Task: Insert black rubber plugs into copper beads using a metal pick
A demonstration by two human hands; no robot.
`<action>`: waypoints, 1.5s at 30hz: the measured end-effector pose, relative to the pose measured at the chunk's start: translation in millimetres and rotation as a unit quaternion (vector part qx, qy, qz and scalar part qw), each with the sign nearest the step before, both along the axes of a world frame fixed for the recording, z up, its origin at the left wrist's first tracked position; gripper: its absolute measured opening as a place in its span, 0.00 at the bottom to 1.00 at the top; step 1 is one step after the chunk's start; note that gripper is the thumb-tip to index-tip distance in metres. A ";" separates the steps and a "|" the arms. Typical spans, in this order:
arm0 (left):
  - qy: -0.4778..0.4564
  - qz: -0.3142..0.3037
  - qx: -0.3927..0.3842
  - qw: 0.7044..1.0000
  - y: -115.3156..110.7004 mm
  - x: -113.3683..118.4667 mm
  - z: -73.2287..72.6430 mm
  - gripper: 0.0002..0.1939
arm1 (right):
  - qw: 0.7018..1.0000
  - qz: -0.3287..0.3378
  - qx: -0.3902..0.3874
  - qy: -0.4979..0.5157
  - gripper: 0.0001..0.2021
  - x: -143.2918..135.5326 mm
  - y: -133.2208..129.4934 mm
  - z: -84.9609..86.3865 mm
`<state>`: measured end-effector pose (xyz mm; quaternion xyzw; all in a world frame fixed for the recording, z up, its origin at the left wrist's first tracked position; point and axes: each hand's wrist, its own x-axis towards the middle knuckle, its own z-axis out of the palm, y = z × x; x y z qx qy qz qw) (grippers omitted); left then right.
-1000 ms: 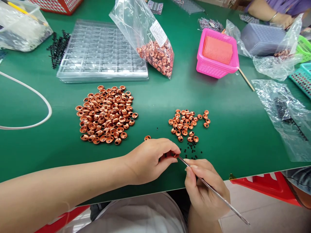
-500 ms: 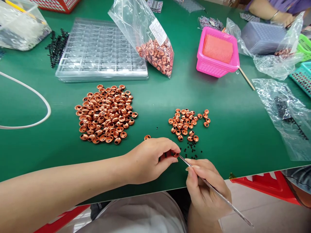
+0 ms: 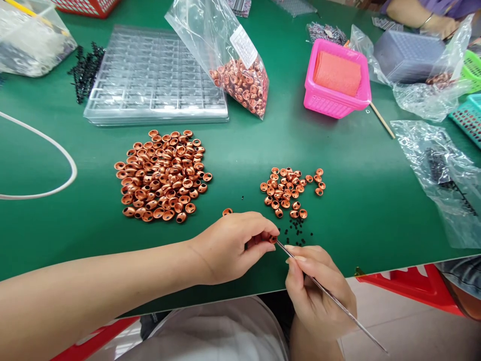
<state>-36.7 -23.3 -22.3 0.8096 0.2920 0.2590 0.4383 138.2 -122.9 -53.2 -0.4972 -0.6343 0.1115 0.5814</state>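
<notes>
Between thumb and fingertips, my left hand (image 3: 235, 248) pinches a small copper-coloured cup-shaped piece (image 3: 273, 239). My right hand (image 3: 323, 291) grips a thin metal rod-like tool (image 3: 338, 299) like a pen, its tip at the copper piece; whether the tip is inside it I cannot tell. Just beyond my right fingers lie several tiny black bits (image 3: 296, 226). A small group of copper pieces (image 3: 285, 190) sits behind them, and a larger heap of the same pieces (image 3: 161, 175) is to the left. One single copper piece (image 3: 227, 212) lies behind my left hand.
Stacked clear plastic trays (image 3: 158, 75) stand at the back left, beside a bag of copper pieces (image 3: 244, 85). A pink basket (image 3: 334, 103) holds an orange sponge-like block. Clear bags (image 3: 439, 170) lie at right. A co-worker's arm (image 3: 413, 17) rests at the far right.
My right hand and the rod-like tool have shifted very slightly left, and the tool's rear end has swung a little. My left hand keeps its pinch on the copper piece.
</notes>
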 end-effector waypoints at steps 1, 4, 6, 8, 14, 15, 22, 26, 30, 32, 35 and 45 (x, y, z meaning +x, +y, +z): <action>-0.001 -0.001 0.001 1.000 -0.1 -0.3 0.0 0.05 | 1.000 0.003 -0.002 -0.001 0.23 0.0 0.0 0.2; -0.006 -0.005 0.005 1.000 -0.3 -1.1 -0.3 0.06 | 1.000 0.008 -0.002 -0.007 0.23 -0.1 0.1 0.9; -0.005 -0.006 0.006 1.000 -0.3 -1.3 -0.5 0.06 | 1.000 0.009 -0.002 -0.009 0.23 0.0 0.1 1.6; -0.004 -0.006 0.005 1.000 -0.3 -1.1 -0.5 0.06 | 1.000 0.010 -0.004 -0.010 0.23 0.4 0.1 2.2; -0.002 -0.003 0.002 1.000 -1.0 -2.0 -0.4 0.06 | 1.000 0.016 -0.005 -0.015 0.23 1.3 1.4 3.2; -0.001 -0.004 0.000 1.000 -1.1 -2.3 -0.5 0.06 | 1.000 0.015 -0.005 -0.017 0.23 1.0 1.5 3.2; 0.012 -0.001 -0.007 1.000 -0.8 -2.1 0.3 0.05 | 0.999 0.006 0.000 -0.038 0.21 -0.5 0.3 3.9; 0.016 -0.001 -0.009 1.000 -0.5 -1.1 1.0 0.05 | 0.998 0.015 0.005 -0.062 0.21 1.2 0.7 5.1; 0.013 -0.002 -0.011 1.000 -0.3 0.1 0.4 0.05 | 0.997 0.016 0.008 -0.071 0.20 2.9 0.9 5.9; 0.012 -0.002 -0.011 1.000 -0.1 0.2 0.2 0.05 | 0.997 0.019 0.007 -0.074 0.20 3.1 0.9 6.1; 0.010 -0.001 -0.011 1.000 0.1 -0.4 0.2 0.05 | 0.998 0.013 0.004 -0.069 0.20 2.5 0.9 5.6; 0.021 0.000 -0.024 0.999 -0.9 -0.8 0.9 0.05 | 0.999 0.000 -0.002 -0.048 0.21 1.9 -1.5 3.4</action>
